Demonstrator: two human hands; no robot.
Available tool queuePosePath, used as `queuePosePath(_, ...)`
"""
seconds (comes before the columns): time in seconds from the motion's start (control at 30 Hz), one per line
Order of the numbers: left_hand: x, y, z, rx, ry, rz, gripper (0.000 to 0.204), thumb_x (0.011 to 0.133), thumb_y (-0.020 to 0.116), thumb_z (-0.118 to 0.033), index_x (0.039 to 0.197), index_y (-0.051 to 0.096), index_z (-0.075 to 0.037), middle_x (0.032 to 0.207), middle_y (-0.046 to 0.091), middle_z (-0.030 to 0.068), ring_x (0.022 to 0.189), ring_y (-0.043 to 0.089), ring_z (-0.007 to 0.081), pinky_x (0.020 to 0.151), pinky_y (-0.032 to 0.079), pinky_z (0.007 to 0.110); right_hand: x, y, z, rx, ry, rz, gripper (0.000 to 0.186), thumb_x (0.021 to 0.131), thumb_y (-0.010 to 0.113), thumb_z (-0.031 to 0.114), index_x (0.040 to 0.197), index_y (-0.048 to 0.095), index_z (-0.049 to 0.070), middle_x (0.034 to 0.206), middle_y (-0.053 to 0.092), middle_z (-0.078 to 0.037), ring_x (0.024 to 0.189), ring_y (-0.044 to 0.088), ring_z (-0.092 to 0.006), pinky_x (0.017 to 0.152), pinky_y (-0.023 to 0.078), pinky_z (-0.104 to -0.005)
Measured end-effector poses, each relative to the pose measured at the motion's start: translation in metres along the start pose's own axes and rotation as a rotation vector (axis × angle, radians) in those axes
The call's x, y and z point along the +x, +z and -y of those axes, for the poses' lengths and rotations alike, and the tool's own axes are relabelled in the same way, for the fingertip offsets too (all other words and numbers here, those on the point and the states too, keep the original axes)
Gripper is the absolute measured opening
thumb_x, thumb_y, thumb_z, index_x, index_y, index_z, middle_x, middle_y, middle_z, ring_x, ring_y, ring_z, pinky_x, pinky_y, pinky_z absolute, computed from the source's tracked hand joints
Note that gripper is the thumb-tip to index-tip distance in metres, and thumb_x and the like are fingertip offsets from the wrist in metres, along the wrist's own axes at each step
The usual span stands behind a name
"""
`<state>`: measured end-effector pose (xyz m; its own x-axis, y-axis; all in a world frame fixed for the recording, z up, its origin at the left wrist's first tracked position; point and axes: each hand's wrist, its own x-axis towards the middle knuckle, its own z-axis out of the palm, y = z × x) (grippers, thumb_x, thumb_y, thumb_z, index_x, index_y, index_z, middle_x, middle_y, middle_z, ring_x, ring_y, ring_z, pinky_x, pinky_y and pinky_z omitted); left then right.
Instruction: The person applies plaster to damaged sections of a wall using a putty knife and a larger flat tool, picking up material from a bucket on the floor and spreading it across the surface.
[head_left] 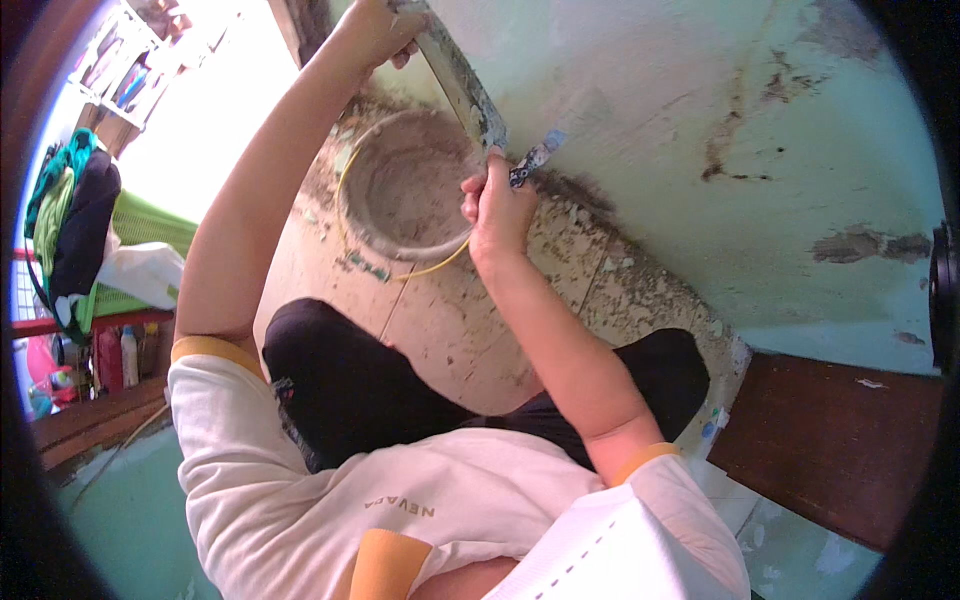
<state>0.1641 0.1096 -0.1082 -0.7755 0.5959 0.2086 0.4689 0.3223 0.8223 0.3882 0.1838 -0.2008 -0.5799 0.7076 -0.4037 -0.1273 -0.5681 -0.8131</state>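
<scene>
My left hand grips the upper end of a long, narrow, mortar-crusted flat tool held at a slant beside the wall. My right hand is closed at its lower end, around a small scraper-like tool with a patterned handle and a pale bluish tip; exactly which piece the fingers grip is partly hidden. Below the hands a round grey bucket, crusted inside with dried mortar, stands on the tiled floor, with a thin yellow cord round it.
A stained pale green wall rises at the right, with debris along its foot and a dark brown board at lower right. At left are a green basket with clothes, a wooden ledge with bottles, and a bright opening. My bent legs flank the floor.
</scene>
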Motion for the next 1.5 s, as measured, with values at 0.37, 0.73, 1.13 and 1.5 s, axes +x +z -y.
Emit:
queuePosePath(0.37, -0.077, 0.026, 0.062, 0.357, 0.250, 0.043, 0.032, 0.089, 0.073, -0.026, 0.110, 0.066, -0.002, 0.079, 0.066, 0.0157, 0.068, 0.065, 0.0238, 0.066, 0.052, 0.039, 0.072, -0.076, 0.073, -1.198, -0.203, 0.127, 0.044, 0.096, 0.060, 0.048, 0.096, 0.059, 0.004, 0.060, 0.057, -0.004, 0.044, 0.053, -0.0124, 0.043, 0.044, -0.0285)
queuePosePath(0.73, -0.137, 0.013, 0.064, 0.204, 0.147, 0.150, 0.021, 0.091, 0.069, -0.016, 0.103, 0.065, 0.000, 0.086, 0.065, 0.0134, 0.073, 0.063, 0.0269, 0.068, 0.053, 0.037, 0.131, -0.109, -0.036, -1.449, -0.312, 0.278, 0.045, 0.080, 0.076, 0.043, 0.094, 0.063, 0.002, 0.082, 0.070, -0.017, 0.079, 0.069, -0.0334, 0.071, 0.053, -0.0478)
queuePosePath(1.13, -0.118, 0.047, 0.034, 0.106, 0.265, 0.323, 0.018, 0.092, 0.069, -0.016, 0.096, 0.068, 0.001, 0.085, 0.065, 0.0113, 0.072, 0.067, 0.0230, 0.065, 0.054, 0.034, 0.147, -0.177, 0.015, -1.550, -0.432, 0.214, 0.034, 0.080, 0.071, 0.026, 0.100, 0.063, 0.000, 0.086, 0.067, -0.023, 0.082, 0.066, -0.0417, 0.072, 0.052, -0.0498)
queuePosePath(1.5, -0.078, 0.145, -0.003, -0.096, 0.084, 0.488, 0.025, 0.098, 0.064, -0.022, 0.101, 0.063, 0.002, 0.081, 0.067, 0.0085, 0.074, 0.065, 0.0132, 0.067, 0.054, 0.030, 0.105, -0.275, 0.145, -1.842, -0.319, 0.062, 0.046, 0.093, 0.063, 0.044, 0.106, 0.064, -0.001, 0.087, 0.065, -0.023, 0.082, 0.065, -0.0383, 0.073, 0.050, -0.0455)
